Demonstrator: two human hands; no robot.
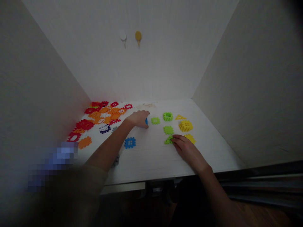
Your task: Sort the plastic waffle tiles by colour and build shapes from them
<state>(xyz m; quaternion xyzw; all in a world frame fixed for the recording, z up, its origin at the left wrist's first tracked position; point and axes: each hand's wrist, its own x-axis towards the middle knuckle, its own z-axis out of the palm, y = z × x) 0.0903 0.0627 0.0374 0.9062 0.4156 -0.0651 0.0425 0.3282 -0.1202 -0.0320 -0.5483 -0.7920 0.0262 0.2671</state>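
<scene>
**Both hands on toothed tiles, white surface**

Left hand (138,119) is curling its fingers over a small blue plastic piece (146,121), mostly hidden, mid-surface (151,154). Right hand (187,148) is lying flat, fingertips touching a green triangular toothed plastic tile (168,140). Red-and-orange tile heap (101,116) is lying far left.

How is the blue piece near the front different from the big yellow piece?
The blue piece lies flat; the yellow piece looks thicker, like a block. The blue piece lies alone near the left arm; the yellow piece sits among yellow and green ones by the right hand. Both have toothed edges and square holes.
</scene>
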